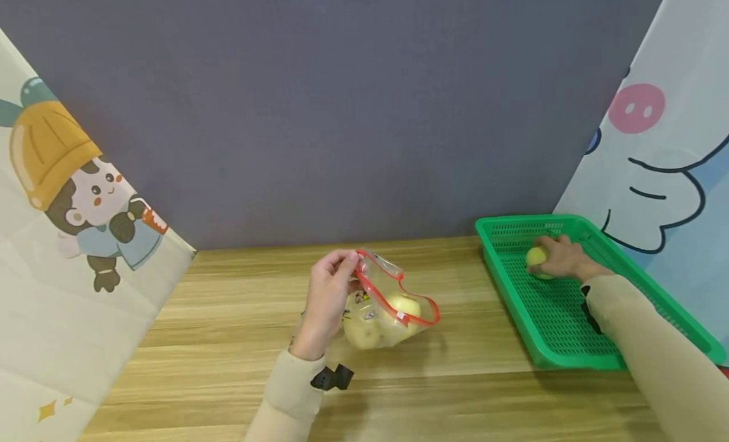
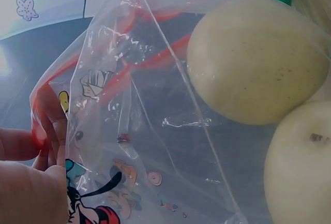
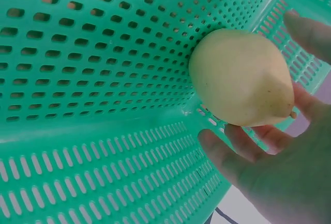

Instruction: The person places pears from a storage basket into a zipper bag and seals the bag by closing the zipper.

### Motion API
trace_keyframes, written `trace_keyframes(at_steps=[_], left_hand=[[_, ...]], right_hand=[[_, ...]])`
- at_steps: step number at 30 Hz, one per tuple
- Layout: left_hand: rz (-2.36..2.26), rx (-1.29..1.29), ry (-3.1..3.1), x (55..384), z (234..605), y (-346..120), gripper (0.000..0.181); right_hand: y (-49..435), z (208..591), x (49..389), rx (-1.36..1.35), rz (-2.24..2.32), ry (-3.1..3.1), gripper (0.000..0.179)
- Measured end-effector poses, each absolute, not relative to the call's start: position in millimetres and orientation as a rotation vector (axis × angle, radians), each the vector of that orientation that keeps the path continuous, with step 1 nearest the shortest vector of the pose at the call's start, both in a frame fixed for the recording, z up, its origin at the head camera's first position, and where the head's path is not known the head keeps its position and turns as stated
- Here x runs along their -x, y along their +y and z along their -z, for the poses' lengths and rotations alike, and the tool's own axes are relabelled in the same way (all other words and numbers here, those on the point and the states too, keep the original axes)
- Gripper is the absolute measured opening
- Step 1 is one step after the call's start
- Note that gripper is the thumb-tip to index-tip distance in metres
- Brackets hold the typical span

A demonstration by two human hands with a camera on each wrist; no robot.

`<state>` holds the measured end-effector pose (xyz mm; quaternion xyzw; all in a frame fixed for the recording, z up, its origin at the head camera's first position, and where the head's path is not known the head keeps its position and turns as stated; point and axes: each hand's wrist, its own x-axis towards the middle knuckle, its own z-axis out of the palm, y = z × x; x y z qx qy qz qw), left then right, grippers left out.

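A clear plastic zip bag with a red zip edge and cartoon prints stands on the table, its mouth gaping. My left hand pinches the bag's rim between thumb and fingers. Inside the bag lie pale yellow pears, at least two of them. To the right, my right hand reaches into a green basket around one pear. In the right wrist view its fingers lie along one side of that pear, and the thumb stands apart from it.
The wooden table meets a grey back panel. Printed cartoon sheets border it left and right. The basket's raised, slotted walls surround the right hand's pear.
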<state>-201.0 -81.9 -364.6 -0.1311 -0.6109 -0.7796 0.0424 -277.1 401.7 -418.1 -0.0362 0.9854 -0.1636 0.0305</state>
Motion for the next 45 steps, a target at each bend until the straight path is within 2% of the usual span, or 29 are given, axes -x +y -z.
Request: trace_keyframes(at_steps=[14,22,45], left_hand=[[2.370,0.429,-1.874,198.3,367.8,-81.6,0.024],[2.381,0.443,-1.861,196.7,369.6,-82.4,0.018],[2.366,0.449,-1.833,196.3,362.6,-83.5,0.021]], right_hand=[[398.4,425.0,283.1,0.238,0.441,3.063,0.059],[401.8,433.4,283.8,0.207,0.476,3.006,0.064],[390.1,431.8,284.0,0.271,0.513,2.965,0.064]])
